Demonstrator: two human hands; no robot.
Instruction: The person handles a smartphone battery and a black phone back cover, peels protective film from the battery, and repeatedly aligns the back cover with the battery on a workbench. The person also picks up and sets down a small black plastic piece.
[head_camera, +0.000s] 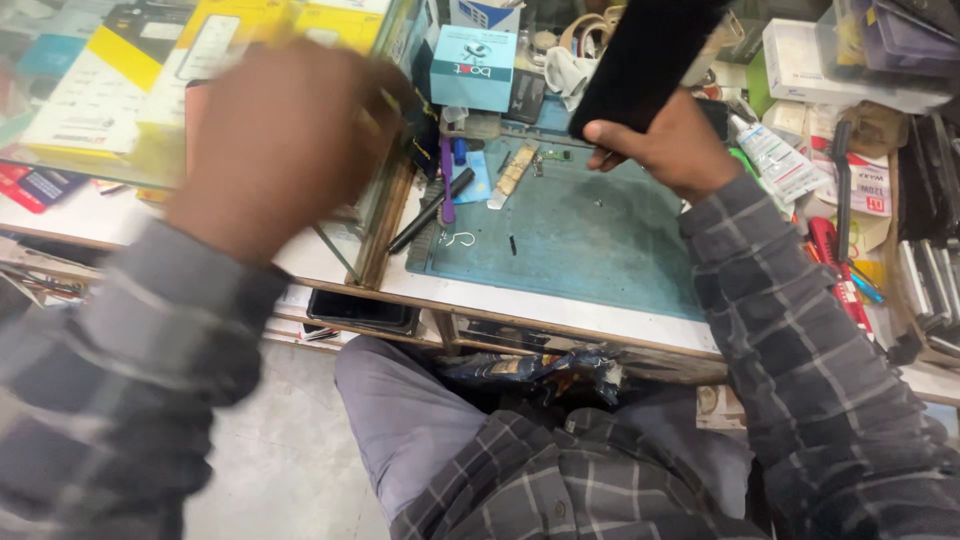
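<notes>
Workbench: cluttered counter with a blue mat (590, 240), directly below the grip.
Right hand (665, 145): fingers clamped on the lower end of a black phone (645, 60), held tilted above the mat.
Left hand (280, 140): blurred; grip state cannot be told.
Handling: phone judged rigid, light, smooth and fragile; hold by the side edges.
Nearby: black pen (432, 210) left of the grip.
</notes>
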